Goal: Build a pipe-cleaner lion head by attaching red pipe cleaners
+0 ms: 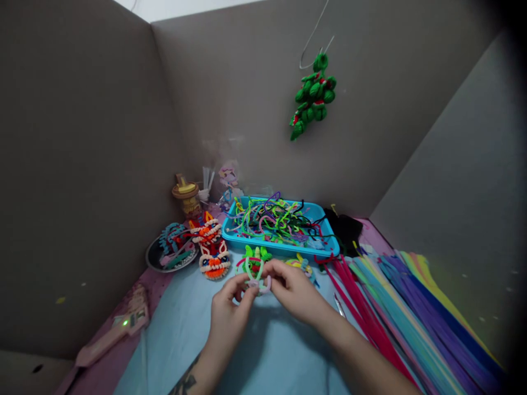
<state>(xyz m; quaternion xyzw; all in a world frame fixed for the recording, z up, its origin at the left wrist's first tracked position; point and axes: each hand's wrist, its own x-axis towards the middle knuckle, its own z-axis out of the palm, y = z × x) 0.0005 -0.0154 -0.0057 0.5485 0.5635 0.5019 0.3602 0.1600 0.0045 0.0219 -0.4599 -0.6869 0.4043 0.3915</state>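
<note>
Between my two hands, above the light blue work surface, is a small figure of bent pipe cleaners [254, 271] with green loops on top and a pale lilac part below. My left hand [231, 307] pinches its lower left side between thumb and fingers. My right hand [293, 285] is closed on its right side, by a curled lilac end. Just behind it sits a green pipe-cleaner piece [258, 253]. A yellow and blue piece [302, 264] lies behind my right hand, partly hidden by it.
At the back, a blue tray [280, 248] holds tangled pipe-cleaner scraps. Long coloured pipe cleaners [415, 307] lie at right, near a metal tool [340, 305]. Orange lion-like heads [214, 262], a round bowl [154, 258] and a pink glue gun [111, 334] are at left. A green ornament [315, 96] hangs above.
</note>
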